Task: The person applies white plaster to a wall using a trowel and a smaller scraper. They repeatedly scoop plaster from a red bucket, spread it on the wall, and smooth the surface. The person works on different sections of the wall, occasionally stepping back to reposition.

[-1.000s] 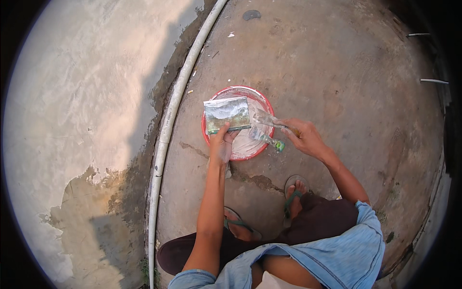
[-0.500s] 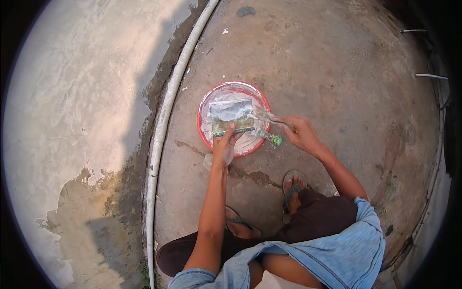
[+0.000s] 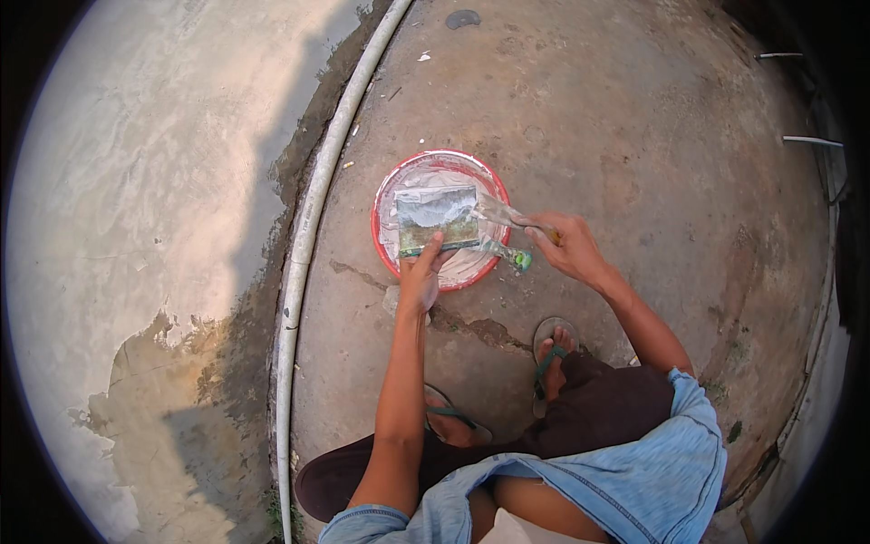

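My left hand grips the near edge of a flat rectangular plate, its thumb on top. White paste is smeared over the plate's dark, greenish face. The plate is held above a round red-rimmed tub of white paste. From the right, my right hand is closed around the handle of a putty knife. Its whitened blade is at the plate's right edge; whether they touch, I cannot tell. A second tool with a green end leans over the tub's right rim, its lower part in the tub.
A long pale pipe runs along the left of the concrete floor, beside a lighter slab. My sandalled feet are just nearer than the tub. A flat dark piece lies at the far edge.
Almost nothing differs. My right hand and the putty knife have shifted very slightly at the plate's right side, while the plate stays in my left hand above the tub.
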Demonstrator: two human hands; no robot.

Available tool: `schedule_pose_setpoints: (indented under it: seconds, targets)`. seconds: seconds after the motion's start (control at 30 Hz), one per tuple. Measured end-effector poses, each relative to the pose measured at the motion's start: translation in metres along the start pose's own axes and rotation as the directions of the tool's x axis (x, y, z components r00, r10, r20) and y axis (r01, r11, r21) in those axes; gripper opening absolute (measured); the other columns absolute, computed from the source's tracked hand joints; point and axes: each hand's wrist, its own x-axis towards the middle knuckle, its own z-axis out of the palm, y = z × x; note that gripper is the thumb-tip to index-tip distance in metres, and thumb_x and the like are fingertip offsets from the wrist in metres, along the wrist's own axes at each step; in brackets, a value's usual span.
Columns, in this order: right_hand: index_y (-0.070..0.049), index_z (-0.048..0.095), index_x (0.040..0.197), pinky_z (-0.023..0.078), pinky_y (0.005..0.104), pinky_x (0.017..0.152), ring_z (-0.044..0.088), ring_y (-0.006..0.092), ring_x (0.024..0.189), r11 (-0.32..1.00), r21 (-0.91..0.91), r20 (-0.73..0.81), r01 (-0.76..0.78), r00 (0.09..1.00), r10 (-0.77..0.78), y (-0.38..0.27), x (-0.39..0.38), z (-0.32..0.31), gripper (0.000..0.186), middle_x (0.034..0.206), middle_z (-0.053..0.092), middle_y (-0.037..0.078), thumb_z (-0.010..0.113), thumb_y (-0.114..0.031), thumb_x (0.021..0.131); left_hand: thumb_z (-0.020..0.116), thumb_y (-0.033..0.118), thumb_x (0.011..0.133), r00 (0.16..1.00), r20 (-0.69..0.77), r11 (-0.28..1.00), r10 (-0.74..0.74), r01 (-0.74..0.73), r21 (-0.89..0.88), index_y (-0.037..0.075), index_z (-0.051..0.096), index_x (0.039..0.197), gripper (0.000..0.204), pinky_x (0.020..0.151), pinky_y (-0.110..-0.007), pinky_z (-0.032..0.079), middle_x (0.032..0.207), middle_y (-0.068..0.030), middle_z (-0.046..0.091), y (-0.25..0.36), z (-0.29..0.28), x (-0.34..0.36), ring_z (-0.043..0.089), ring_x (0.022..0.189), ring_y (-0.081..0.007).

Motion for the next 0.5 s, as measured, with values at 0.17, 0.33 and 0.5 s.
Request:
schedule_pose_setpoints:
  seconds: [0.17,0.33,0.5]
  targets:
    - [-0.006,0.071,0.113,0.048,0.0310,0.064,0.061,0.0203,0.068,1.000,-0.019,-0.014,-0.019,1.000,0.019,0.003,-0.002,-0.001,0.024,0.100,0.071,0.018,0.064,-0.009,0.090,0.063,0.009,0.095,1.000,0.010,0.999,-0.005,0.004,0.043,-0.004,0.049,0.133,0.043,0.095,-0.041,0.056,0.125,-0.0153,0.061,0.001,0.003,-0.004,0.064,0.111,-0.0262]
    - [-0.005,0.071,0.113,0.049,0.0304,0.067,0.064,0.0190,0.072,0.998,-0.015,-0.036,0.063,0.997,-0.064,0.013,-0.004,0.001,0.024,0.100,0.072,0.018,0.064,-0.008,0.090,0.065,0.010,0.093,0.999,0.030,0.996,-0.019,0.017,0.087,-0.004,0.049,0.133,0.045,0.093,-0.039,0.056,0.125,-0.0155,0.061,0.009,0.002,-0.005,0.064,0.111,-0.0260]
    - [-0.006,0.072,0.112,0.053,0.0351,0.079,0.071,0.0325,0.092,1.000,0.014,0.006,0.001,1.000,-0.001,0.006,-0.004,0.000,0.025,0.105,0.070,0.020,0.063,-0.011,0.089,0.066,0.009,0.093,0.999,-0.009,0.992,-0.043,0.044,0.122,-0.004,0.048,0.134,0.046,0.093,-0.040,0.056,0.126,-0.0162,0.061,0.007,-0.006,-0.005,0.064,0.110,-0.0264]
